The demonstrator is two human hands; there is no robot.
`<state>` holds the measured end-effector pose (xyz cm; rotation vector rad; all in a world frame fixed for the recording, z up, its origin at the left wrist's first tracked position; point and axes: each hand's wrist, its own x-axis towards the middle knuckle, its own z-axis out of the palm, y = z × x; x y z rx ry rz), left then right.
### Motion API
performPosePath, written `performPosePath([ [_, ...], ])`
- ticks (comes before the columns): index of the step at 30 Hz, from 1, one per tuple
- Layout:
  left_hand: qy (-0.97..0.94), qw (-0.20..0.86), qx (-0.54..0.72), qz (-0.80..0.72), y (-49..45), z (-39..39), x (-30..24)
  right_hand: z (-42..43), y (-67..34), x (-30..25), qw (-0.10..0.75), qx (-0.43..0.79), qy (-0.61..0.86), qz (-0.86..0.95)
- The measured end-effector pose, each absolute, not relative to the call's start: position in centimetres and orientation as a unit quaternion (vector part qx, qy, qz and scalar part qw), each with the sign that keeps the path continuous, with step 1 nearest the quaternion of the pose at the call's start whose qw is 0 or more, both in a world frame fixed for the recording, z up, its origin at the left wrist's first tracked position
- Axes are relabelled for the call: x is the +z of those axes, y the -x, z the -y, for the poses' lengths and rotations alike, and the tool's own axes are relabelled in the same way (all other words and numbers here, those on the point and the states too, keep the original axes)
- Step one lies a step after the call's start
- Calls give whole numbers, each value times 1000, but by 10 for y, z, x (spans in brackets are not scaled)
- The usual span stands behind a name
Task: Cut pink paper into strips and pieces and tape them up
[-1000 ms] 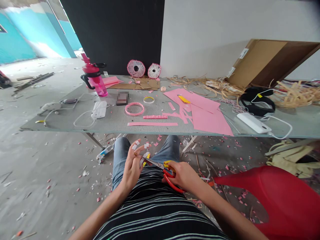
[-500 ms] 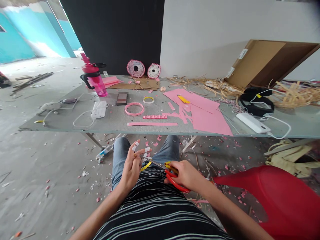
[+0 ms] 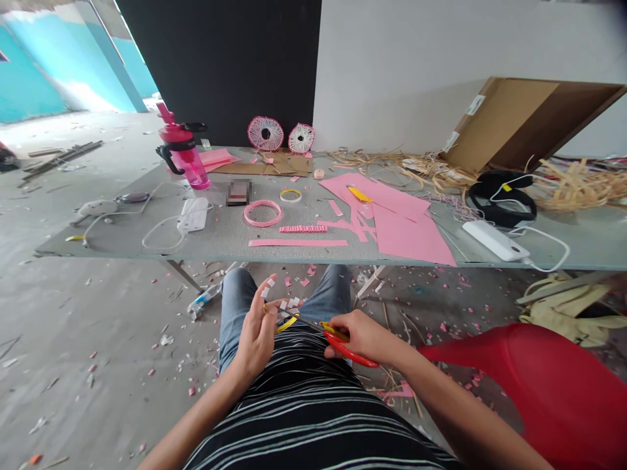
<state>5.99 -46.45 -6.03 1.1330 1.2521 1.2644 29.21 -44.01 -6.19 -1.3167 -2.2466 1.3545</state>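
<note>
Both hands hover just above the lap (image 3: 238,294), close together near its middle. The left hand (image 3: 257,333) stands nearly upright, its fingers (image 3: 267,285) raised and slightly spread, with the thumb pressed toward them. The right hand (image 3: 362,339) lies almost level, its fingers (image 3: 343,324) curled closed. The bare left forearm (image 3: 196,418) and right forearm (image 3: 470,408) angle inward from the lower corners of the view.

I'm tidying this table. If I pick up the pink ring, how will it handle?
The pink ring looks like wound paper, so it's probably light and fairly stiff around its rim, though a hard squeeze might crush it. Lying flat on the table, it seems unlikely to roll unless tipped onto its edge.
</note>
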Motion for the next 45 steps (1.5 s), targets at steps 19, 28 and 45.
performPosePath([
  [19, -367, 483, 601, -521, -64, 453, -57, 458, -289, -49, 107, 410, 458, 782],
  [28, -323, 560, 603, -468, -70, 460, -46, 421, -247, -78, 369, 534, 458, 608],
  [45, -375, 550, 595, -451, -66, 459, -56, 434, -239, -73, 424, 571, 381, 591],
])
